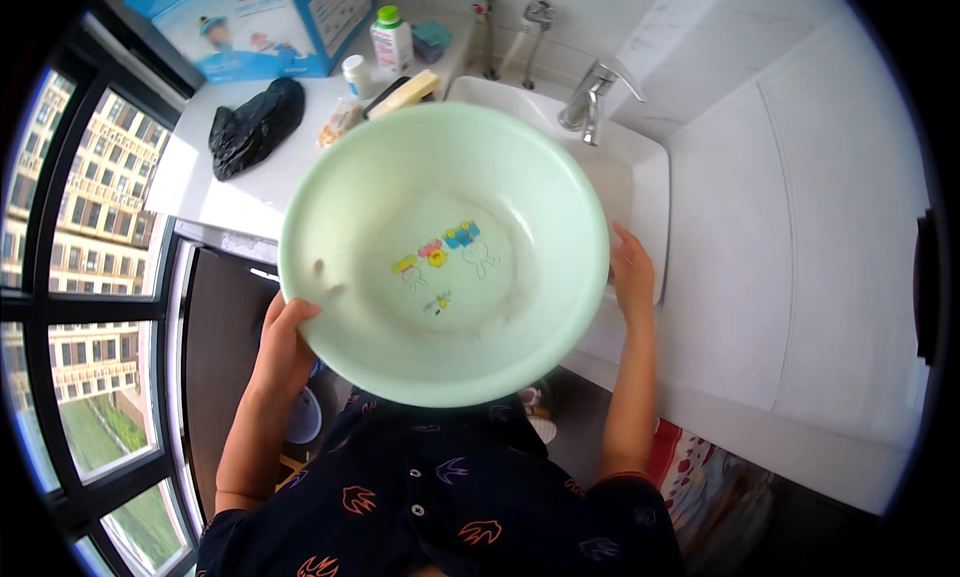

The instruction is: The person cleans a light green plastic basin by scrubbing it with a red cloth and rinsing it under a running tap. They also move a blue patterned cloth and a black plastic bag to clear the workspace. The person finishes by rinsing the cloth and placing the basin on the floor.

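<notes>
I hold a large pale green plastic basin (440, 177) in front of my chest, its open side facing up toward me. Small coloured cartoon figures are printed on its bottom. My left hand (283, 339) grips the rim at the lower left, fingers curled over the edge. My right hand (632, 274) presses against the rim on the right side. The basin hangs above the front edge of a white sink (640, 172) and hides most of it.
A chrome tap (595, 95) stands behind the sink. On the white counter (200, 182) lie a black bag (255, 125), a blue box (262, 22), a green-capped bottle (391, 39) and small items. A large window (80, 307) is at left, a white tiled wall (800, 227) at right.
</notes>
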